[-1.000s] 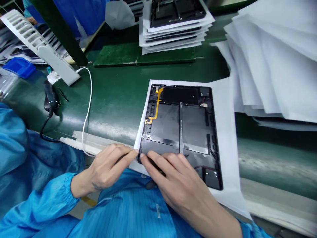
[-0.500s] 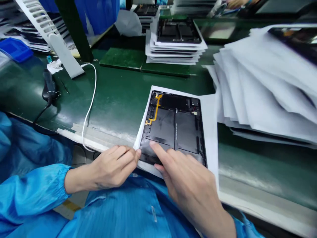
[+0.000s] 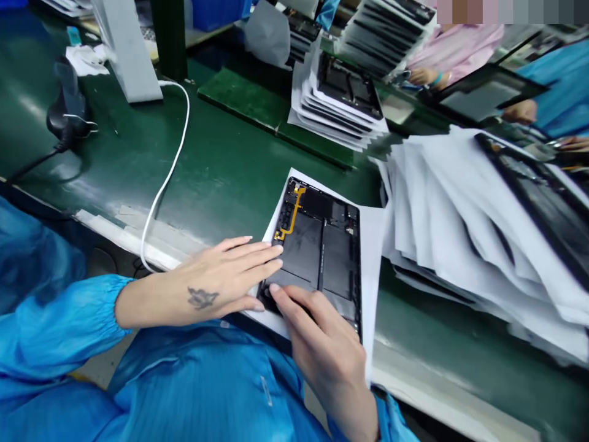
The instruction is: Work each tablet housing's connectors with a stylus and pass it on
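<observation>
An opened tablet, its black insides and a yellow flex cable facing up, lies on a white sheet at the bench's front edge. My left hand is open, its fingers stretched out together, with the fingertips at the tablet's lower left edge and the thumb beside the corner. Closed, my right hand has its thumb and forefinger bent together at the near left part of the tablet. Anything between those fingertips is hidden.
Right of the tablet leans a large fanned stack of white sheets with tablets. Another stack stands behind. To the left are a white cable, a white stand and a black corded device. Other people's hands show across the bench.
My left hand has opened from a pinch at the sheet's edge and moved onto the tablet's left edge. My right forefinger has drawn back toward the near left corner and bent. The view has tilted.
</observation>
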A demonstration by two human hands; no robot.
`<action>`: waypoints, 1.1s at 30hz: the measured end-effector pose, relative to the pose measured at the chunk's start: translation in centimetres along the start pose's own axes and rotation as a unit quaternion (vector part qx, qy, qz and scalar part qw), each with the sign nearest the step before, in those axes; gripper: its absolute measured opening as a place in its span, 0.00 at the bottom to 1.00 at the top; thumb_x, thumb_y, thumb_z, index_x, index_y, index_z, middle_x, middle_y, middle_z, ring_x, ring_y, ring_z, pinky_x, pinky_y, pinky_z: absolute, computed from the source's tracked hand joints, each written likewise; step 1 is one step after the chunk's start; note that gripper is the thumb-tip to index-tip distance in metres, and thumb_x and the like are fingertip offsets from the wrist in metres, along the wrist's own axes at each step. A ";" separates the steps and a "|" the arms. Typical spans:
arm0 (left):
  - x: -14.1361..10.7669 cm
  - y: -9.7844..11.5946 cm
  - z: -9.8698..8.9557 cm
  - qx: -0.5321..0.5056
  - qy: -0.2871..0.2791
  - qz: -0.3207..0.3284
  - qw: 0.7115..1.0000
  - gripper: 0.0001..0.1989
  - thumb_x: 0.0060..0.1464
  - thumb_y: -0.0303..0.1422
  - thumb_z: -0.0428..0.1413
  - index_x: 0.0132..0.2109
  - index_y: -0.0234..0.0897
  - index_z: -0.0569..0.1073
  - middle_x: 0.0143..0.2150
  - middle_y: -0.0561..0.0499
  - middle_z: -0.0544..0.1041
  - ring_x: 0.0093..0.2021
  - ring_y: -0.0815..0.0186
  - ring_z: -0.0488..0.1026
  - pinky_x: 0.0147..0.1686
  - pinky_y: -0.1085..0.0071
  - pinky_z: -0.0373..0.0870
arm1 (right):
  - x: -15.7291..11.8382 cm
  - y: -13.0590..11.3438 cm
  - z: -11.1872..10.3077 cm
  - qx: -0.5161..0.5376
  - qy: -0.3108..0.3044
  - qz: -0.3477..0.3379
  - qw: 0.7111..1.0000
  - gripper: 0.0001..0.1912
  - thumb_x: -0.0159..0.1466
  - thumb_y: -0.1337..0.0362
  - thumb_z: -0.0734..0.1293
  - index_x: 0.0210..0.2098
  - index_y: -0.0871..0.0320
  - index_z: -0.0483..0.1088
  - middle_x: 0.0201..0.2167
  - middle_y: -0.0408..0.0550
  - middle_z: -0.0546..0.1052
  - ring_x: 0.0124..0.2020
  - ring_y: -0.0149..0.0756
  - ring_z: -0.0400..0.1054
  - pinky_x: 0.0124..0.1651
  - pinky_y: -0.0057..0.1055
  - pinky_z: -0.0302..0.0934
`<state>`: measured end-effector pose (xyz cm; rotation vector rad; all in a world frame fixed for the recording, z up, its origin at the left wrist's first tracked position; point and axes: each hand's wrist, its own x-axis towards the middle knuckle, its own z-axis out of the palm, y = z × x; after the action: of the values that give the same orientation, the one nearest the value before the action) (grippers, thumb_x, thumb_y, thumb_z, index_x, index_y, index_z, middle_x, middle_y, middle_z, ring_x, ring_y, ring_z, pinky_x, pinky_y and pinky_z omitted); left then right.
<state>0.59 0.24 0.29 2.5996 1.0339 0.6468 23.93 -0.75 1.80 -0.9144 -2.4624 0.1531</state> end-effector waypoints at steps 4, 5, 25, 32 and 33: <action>0.1 0.1 0.1 0.019 0.006 0.002 1.000 0.25 0.69 0.38 0.51 0.67 0.31 0.62 0.71 0.41 0.62 0.72 0.60 0.58 0.72 0.57 0.53 | 0.1 0.3 0.2 -0.025 -0.009 -0.028 0.999 0.19 0.67 0.80 0.60 0.53 0.63 0.73 0.41 0.54 0.79 0.36 0.35 0.71 0.37 0.30 0.65; 0.1 0.1 0.1 0.019 0.009 0.001 1.000 0.24 0.70 0.38 0.51 0.67 0.31 0.63 0.71 0.41 0.63 0.72 0.60 0.59 0.71 0.57 0.53 | 0.1 0.3 0.2 -0.034 -0.011 -0.032 0.999 0.18 0.68 0.80 0.59 0.52 0.64 0.73 0.41 0.54 0.79 0.35 0.35 0.71 0.37 0.30 0.65; 0.3 0.2 0.1 0.098 0.021 0.032 0.994 0.24 0.72 0.40 0.45 0.65 0.27 0.65 0.68 0.40 0.68 0.68 0.57 0.64 0.66 0.57 0.58 | 3.8 -0.1 -3.2 -0.187 -0.148 -0.258 0.936 0.18 0.71 0.74 0.55 0.46 0.70 0.76 0.32 0.52 0.77 0.28 0.35 0.65 0.28 0.35 0.57; 0.0 0.2 0.5 0.104 0.026 0.027 0.994 0.24 0.73 0.40 0.42 0.65 0.28 0.65 0.68 0.40 0.66 0.69 0.56 0.63 0.68 0.57 0.56 | 3.5 0.3 -2.9 -0.189 -0.142 -0.280 0.930 0.14 0.70 0.72 0.59 0.45 0.70 0.76 0.38 0.57 0.79 0.32 0.38 0.68 0.29 0.35 0.57; 0.0 0.2 0.4 0.104 0.028 0.028 0.994 0.23 0.73 0.40 0.42 0.64 0.28 0.65 0.68 0.40 0.67 0.69 0.56 0.64 0.67 0.57 0.56 | 3.5 0.3 -2.9 -0.185 -0.144 -0.279 0.931 0.14 0.70 0.72 0.59 0.44 0.69 0.76 0.38 0.57 0.79 0.32 0.38 0.68 0.29 0.35 0.57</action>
<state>0.95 0.04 0.00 2.8131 1.1027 0.6597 23.28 1.51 5.73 -0.3006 -2.9820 -0.4154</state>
